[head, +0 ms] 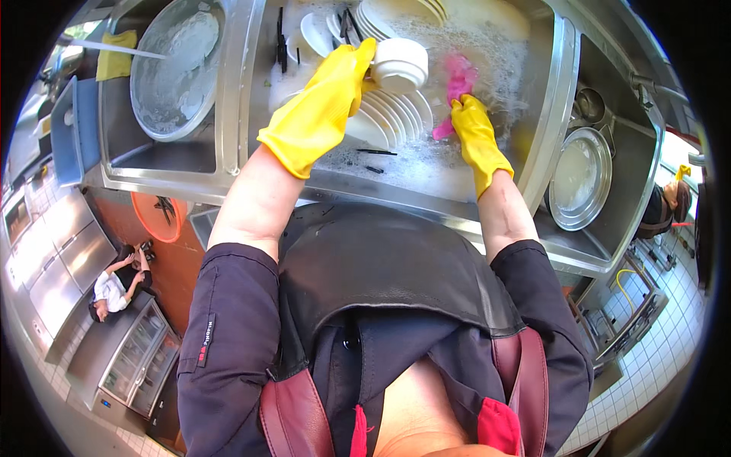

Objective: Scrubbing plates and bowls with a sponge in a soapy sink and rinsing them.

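Observation:
My left hand (328, 105), in a yellow rubber glove, grips a white cup (401, 60) by its side; it may be more than one cup nested together. Below the cup, a row of white plates (394, 117) leans in the soapy water of the middle steel sink (542, 74). In my right hand (474, 128), also gloved in yellow, is a wet pink cloth (461, 77), partly in the suds. Black chopsticks (377, 152) float in front of the plates. More white plates (380, 20) and dark utensils (348, 25) lie at the back of the sink.
The left basin holds a large round metal pan (145, 108) of cloudy water, with a yellow cloth (117, 54) behind it. Round metal pans (579, 180) stand in the right basin. An orange tub (157, 220) sits on the floor. Two people (111, 291) are farther off.

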A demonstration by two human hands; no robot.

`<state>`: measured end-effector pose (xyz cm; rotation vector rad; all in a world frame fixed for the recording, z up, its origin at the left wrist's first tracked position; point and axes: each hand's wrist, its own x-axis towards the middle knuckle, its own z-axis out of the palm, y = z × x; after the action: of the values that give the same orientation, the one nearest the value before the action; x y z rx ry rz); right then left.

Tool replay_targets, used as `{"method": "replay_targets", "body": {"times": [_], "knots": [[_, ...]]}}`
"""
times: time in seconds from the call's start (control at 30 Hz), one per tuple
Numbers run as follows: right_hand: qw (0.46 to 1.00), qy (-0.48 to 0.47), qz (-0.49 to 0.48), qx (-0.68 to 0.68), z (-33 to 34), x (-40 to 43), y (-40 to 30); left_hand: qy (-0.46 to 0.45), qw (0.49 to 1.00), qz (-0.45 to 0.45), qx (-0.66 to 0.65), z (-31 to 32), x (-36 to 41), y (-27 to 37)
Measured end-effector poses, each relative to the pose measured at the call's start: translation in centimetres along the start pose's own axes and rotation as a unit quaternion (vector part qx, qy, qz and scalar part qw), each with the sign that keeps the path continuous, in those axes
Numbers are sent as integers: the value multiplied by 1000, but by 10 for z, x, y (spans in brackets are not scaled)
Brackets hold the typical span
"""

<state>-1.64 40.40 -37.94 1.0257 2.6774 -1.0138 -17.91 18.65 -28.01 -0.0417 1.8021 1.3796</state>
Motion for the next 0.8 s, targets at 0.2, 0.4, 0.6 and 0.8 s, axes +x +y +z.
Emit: {"method": "replay_targets", "body": {"times": [0.2, 0.4, 0.6, 0.8], "knots": [[858, -76, -8, 509, -27, -62, -36, -98, 969, 129, -189, 17, -30, -21], [891, 23, 26, 453, -24, -56, -83, -90, 988, 113, 58, 35, -92, -9], [840, -228, 38, 491, -42, -57, -82, -110, 989, 87, -51, 53, -101, -12], [898, -91, 49, 427, -27, -50, -90, -130, 979, 81, -132, 37, -105, -14]]}}
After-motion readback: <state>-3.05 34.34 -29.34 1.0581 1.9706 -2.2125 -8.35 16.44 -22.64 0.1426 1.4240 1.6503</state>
